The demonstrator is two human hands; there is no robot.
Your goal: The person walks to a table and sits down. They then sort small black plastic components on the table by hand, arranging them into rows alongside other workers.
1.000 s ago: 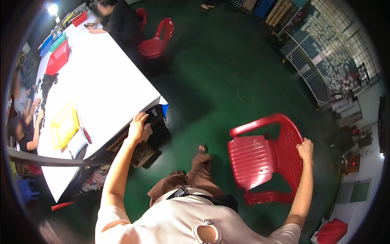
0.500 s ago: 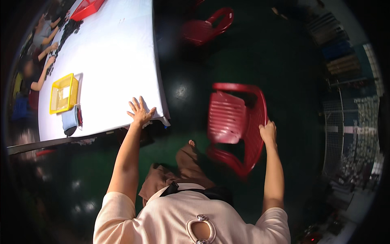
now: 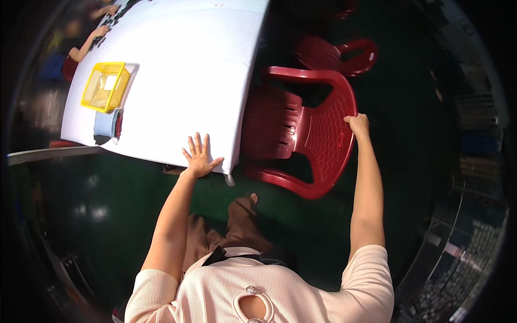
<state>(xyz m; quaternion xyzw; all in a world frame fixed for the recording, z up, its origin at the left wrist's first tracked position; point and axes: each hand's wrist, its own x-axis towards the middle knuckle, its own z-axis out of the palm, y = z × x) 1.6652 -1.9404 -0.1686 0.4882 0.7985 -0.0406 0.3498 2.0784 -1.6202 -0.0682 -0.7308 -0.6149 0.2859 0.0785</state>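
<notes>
My left hand (image 3: 200,160) lies flat on the near right corner of a white-covered table (image 3: 183,81), its fingers spread. With my right hand (image 3: 358,126) I grip the top of the backrest of a red plastic armchair (image 3: 328,124). The chair stands against the table's right side, its seat facing the table and partly in shadow by the edge. To the left on the tabletop is a yellow plastic basket (image 3: 105,88) with a white slip and clear wrapping in it. A folded blue and dark red cloth bundle (image 3: 107,126) lies just in front of the basket.
Another red chair (image 3: 355,56) stands beyond the one I hold. Across the table, another person's hands (image 3: 99,31) are among small dark pieces (image 3: 110,21). Racks with stacked goods (image 3: 458,253) line the right side. The floor (image 3: 301,226) is dark green.
The red armchair has swung round and moved left, up against the table's side, with my right hand still on its backrest. My left hand stays on the table corner while the view has turned.
</notes>
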